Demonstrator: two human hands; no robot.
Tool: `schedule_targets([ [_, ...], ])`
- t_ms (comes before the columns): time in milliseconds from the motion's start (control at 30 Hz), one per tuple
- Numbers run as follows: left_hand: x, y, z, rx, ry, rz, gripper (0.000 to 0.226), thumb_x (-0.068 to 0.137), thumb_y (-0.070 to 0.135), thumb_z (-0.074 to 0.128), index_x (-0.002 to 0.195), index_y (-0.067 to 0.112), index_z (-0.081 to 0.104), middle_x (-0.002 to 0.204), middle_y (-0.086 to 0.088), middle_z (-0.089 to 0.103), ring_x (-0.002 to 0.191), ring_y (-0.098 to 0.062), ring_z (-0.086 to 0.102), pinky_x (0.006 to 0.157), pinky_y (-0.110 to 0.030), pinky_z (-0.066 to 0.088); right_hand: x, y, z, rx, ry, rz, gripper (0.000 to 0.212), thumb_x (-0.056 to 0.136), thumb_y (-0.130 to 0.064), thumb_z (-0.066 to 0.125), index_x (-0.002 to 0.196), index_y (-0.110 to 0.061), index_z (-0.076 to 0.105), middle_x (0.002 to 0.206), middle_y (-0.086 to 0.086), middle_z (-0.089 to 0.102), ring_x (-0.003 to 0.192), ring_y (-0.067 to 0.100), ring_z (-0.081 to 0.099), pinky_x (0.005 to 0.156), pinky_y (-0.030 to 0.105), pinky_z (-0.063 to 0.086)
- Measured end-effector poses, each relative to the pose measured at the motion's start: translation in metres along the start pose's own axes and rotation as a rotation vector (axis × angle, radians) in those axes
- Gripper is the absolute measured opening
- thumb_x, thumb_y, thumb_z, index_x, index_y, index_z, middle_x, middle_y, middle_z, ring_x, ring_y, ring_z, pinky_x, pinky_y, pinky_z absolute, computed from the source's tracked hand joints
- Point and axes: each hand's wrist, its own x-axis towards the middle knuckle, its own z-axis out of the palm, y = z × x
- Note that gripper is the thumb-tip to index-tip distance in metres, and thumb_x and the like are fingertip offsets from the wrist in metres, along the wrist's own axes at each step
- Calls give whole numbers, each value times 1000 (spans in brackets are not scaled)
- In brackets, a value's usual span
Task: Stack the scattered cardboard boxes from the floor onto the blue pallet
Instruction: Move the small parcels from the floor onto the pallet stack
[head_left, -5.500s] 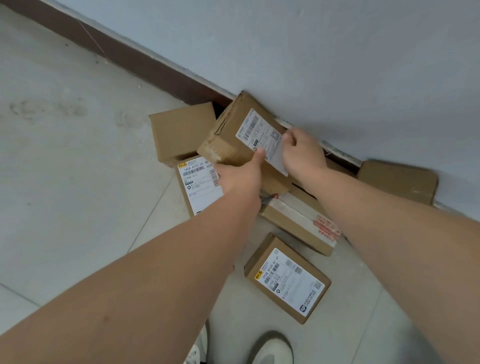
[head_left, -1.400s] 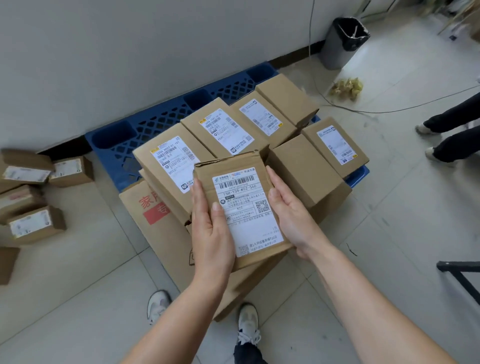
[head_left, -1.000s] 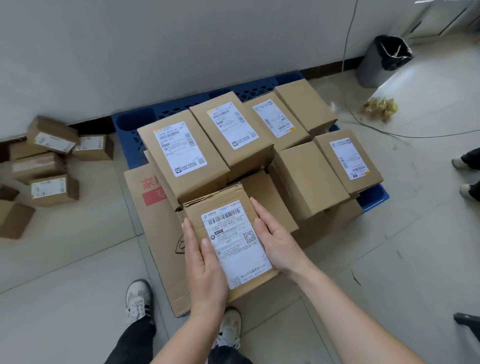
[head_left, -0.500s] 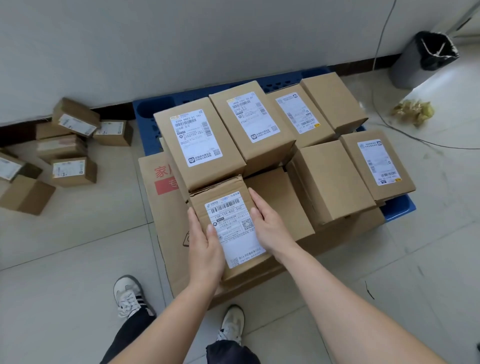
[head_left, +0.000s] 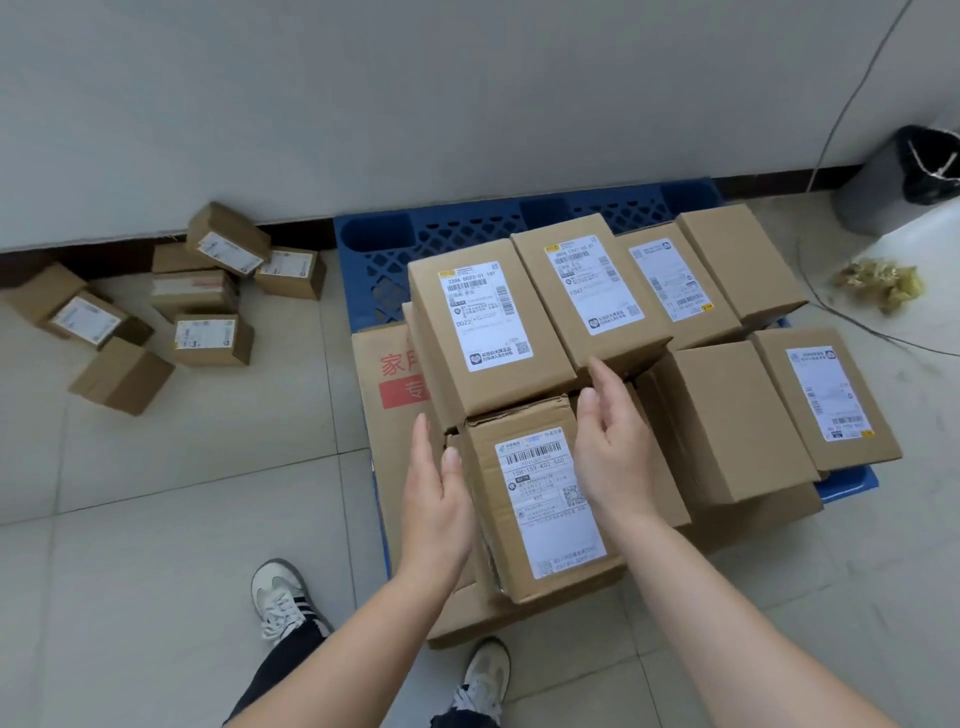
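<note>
A labelled cardboard box (head_left: 545, 509) lies on the stack at its near edge, on top of a large flat carton (head_left: 389, 395). My left hand (head_left: 436, 499) hovers by its left side and my right hand (head_left: 613, 452) by its right side. On both, the fingers are straight and off the box. Several more boxes (head_left: 483, 332) cover the blue pallet (head_left: 395, 244) behind it. Scattered boxes (head_left: 208, 332) lie on the floor at the left, by the wall.
A grey bin (head_left: 904, 176) with a black liner stands at the far right by the wall. A cable (head_left: 852, 332) trails over the floor near a yellowish heap (head_left: 883, 280). My two shoes (head_left: 280, 597) stand on the tiles just before the stack.
I carried the box from the floor pile to the pallet stack and set it down at the near edge. Both hands have now let go and opened beside it.
</note>
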Motion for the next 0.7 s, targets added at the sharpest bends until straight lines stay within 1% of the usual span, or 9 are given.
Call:
schedule_targets([
  [100,15,11,-25,-38,24,21,50,103,23,33,151,27,20,154,13,27,140,0,23,116,-25,19,7,-36,25,95,86,-34,35,102,-21,39,135,-20,51,129,-15,54,121,-3,46,102,14,35],
  [200,34,24,-57,-94,47,24,48,103,23,33,151,25,23,153,12,29,136,4,25,115,-22,20,14,-69,62,152,107,-66,33,102,-21,38,130,-19,55,127,-13,57,120,-1,50,103,19,39],
  [267,49,32,-83,-127,59,15,47,104,23,33,150,24,24,152,12,31,133,5,26,113,-21,21,17,-89,92,167,85,-69,32,102,-21,39,129,-20,57,127,-10,59,121,2,51,103,21,39],
  [333,65,39,-112,-138,83,3,46,104,24,32,150,24,26,151,13,32,131,6,27,109,-18,21,19,-108,123,166,59,-59,32,102,-21,39,128,-20,58,125,-11,60,119,1,52,102,19,39],
  [400,83,45,-142,-145,124,0,45,104,25,32,149,24,28,151,12,33,133,4,28,108,-17,21,20,-125,152,152,18,-59,32,102,-21,38,127,-22,58,119,-17,58,113,-4,51,97,11,38],
  [467,102,51,-172,-155,165,0,45,104,26,32,149,24,29,152,11,33,137,-1,29,109,-19,22,21,-142,181,130,-28,-60,31,103,-23,38,127,-25,57,116,-23,56,106,-13,50,92,9,37],
  [500,113,54,-188,-164,183,3,45,104,26,32,148,23,29,152,10,33,138,-3,29,109,-19,22,23,-150,196,122,-51,-57,31,103,-25,37,127,-26,56,117,-24,56,104,-14,50,91,9,37],
  [600,139,65,-233,-182,238,8,44,104,27,32,148,23,30,150,10,35,136,-4,31,107,-18,22,26,-173,236,108,-98,-62,32,103,-26,37,129,-26,55,124,-18,57,114,-7,49,97,16,38],
  [700,168,71,-278,-198,292,6,44,104,28,32,147,23,32,149,9,37,135,-4,33,105,-18,23,30,-197,277,106,-144,-58,33,103,-26,37,130,-25,55,122,-18,56,103,-15,49,86,5,34],
])
